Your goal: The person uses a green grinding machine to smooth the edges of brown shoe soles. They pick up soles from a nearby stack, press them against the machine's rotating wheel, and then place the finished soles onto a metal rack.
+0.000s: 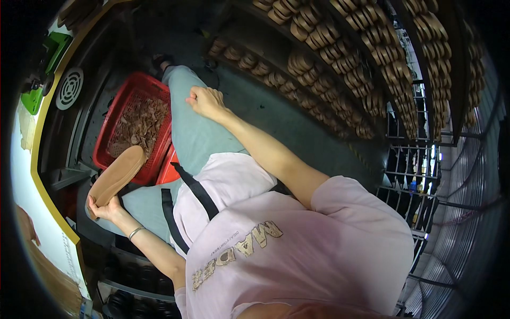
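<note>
A passage above the dark grey-green floor (276, 122) is being left between the right hand (207, 102) and the dark racks stacked with brown, flat, sole-shaped pieces (329, 58), by which further reach is being blocked. The way to the red plastic lattice basket's (112, 114) near edge is being obstructed by the long tan sole-shaped piece (119, 173); leftward, space is being bounded by the yellow-edged white tabletop (48, 207).

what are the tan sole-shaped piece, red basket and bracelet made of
The tan sole-shaped piece in the left hand: perhaps leather or a lookalike, judging by its smooth, dull tan face.
The red basket: likely plastic, evenly coloured with a regular grid of holes.
The bracelet: probably metal, silvery with a slight shine.
</note>
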`<action>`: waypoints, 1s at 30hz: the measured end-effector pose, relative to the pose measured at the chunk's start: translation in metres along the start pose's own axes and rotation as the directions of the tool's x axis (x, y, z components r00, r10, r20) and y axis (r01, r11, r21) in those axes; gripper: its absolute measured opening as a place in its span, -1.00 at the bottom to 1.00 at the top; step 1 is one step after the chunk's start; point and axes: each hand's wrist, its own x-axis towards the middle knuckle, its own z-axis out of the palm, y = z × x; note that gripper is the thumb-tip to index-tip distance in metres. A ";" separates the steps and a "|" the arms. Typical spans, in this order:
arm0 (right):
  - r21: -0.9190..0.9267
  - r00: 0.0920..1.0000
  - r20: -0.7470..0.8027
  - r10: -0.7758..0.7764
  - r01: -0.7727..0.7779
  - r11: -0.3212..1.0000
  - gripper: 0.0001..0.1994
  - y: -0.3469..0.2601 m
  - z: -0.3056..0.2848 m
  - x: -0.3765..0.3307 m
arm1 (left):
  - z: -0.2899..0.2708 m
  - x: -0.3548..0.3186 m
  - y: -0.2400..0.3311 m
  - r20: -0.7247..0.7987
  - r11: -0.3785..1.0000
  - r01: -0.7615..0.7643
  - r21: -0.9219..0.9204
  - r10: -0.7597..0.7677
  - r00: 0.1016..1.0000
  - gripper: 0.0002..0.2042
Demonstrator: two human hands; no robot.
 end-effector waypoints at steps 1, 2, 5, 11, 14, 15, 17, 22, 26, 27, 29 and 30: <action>0.000 1.000 -0.027 -0.006 0.006 1.000 -0.81 0.000 0.001 -0.001 | 0.000 0.000 -0.001 -0.002 1.000 -0.005 0.004 0.005 1.000 -0.58; 0.000 0.998 -0.056 -0.009 0.009 1.000 -0.81 0.003 0.003 -0.002 | 0.001 0.000 -0.002 -0.005 1.000 -0.008 0.010 0.009 1.000 -0.58; -0.009 0.994 -0.106 0.013 -0.014 1.000 -0.78 0.009 0.005 -0.002 | -0.004 0.012 -0.004 0.034 0.997 -0.058 0.049 0.057 0.998 -0.58; -0.051 0.989 -0.134 0.057 -0.065 0.997 -0.66 0.018 0.019 0.005 | -0.024 0.041 0.000 0.128 0.991 0.026 0.129 -0.043 0.991 -0.54; -0.023 0.991 -0.123 0.059 -0.062 0.998 -0.72 0.015 0.015 0.002 | -0.017 0.040 0.000 0.107 0.987 -0.005 0.160 -0.013 0.994 -0.54; -0.001 0.990 -0.128 0.060 -0.061 0.998 -0.75 0.019 0.013 0.002 | -0.014 0.040 -0.002 0.096 0.986 -0.023 0.162 0.007 0.995 -0.54; 0.051 0.990 -0.128 0.053 -0.047 0.998 -0.80 0.020 0.015 0.001 | -0.010 0.040 -0.002 0.082 0.985 -0.069 0.160 0.057 0.995 -0.54; 0.077 0.973 -0.224 0.048 -0.031 0.997 -0.82 0.029 0.022 -0.002 | 0.009 0.025 -0.010 0.024 0.977 -0.087 0.194 0.084 0.996 -0.62; 0.134 0.963 -0.260 0.069 -0.035 0.990 -0.83 0.031 0.018 -0.007 | 0.019 0.016 -0.013 0.024 0.961 -0.123 0.246 0.121 0.992 -0.67; 0.148 0.964 -0.254 0.083 -0.046 0.988 -0.83 0.032 0.017 -0.009 | 0.021 0.014 -0.014 0.021 0.957 -0.133 0.259 0.132 0.991 -0.68; 0.174 0.964 -0.246 0.105 -0.062 0.983 -0.83 0.034 0.017 -0.007 | 0.024 0.011 -0.015 0.025 0.952 -0.149 0.267 0.147 0.989 -0.70; 0.172 0.965 -0.238 0.113 -0.073 0.982 -0.83 0.035 0.018 -0.006 | 0.026 0.009 -0.016 0.034 0.947 -0.158 0.281 0.155 0.987 -0.69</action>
